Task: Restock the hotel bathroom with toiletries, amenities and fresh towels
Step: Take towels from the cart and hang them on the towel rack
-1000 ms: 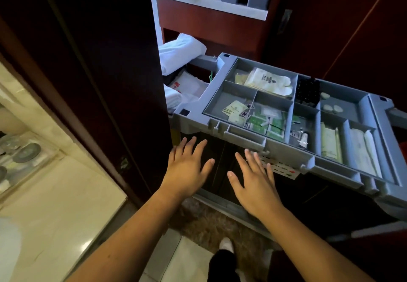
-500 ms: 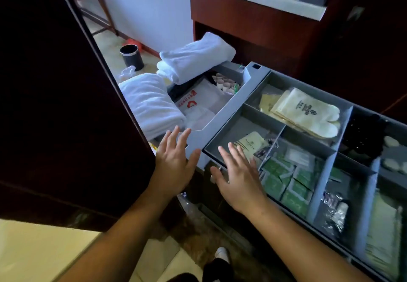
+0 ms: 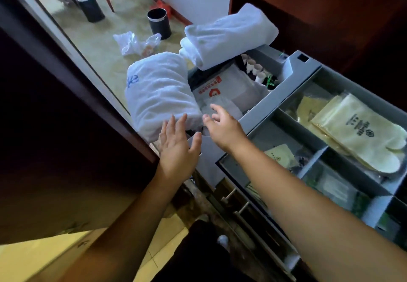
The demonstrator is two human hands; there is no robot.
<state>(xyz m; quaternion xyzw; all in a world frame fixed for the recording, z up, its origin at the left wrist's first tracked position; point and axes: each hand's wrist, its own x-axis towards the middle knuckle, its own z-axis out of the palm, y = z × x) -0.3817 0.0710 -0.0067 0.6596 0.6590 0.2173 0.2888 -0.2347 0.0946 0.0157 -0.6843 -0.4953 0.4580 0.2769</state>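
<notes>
Your hands shift from the tray [image 3: 262, 111] front to the cart's towel end. Left hand [image 3: 178, 147] is spread open, fingertips at the near folded towel [image 3: 158, 92]. Right hand [image 3: 222, 127] is open over the packets [image 3: 220, 90]. Nothing gripped yet; towel pickup looks next.

Single view, head-worn, wide-angle, facing forward and steeply down along both forearms. Left hand [image 3: 178, 149] and right hand [image 3: 224, 130] close, mid-frame. Grey cart tray [image 3: 262, 107] near, fills right side; rolled towel [image 3: 158, 96] just beyond hands. Dark door [image 3: 55, 127] fills left; black bin [image 3: 159, 22] far, at top
</notes>
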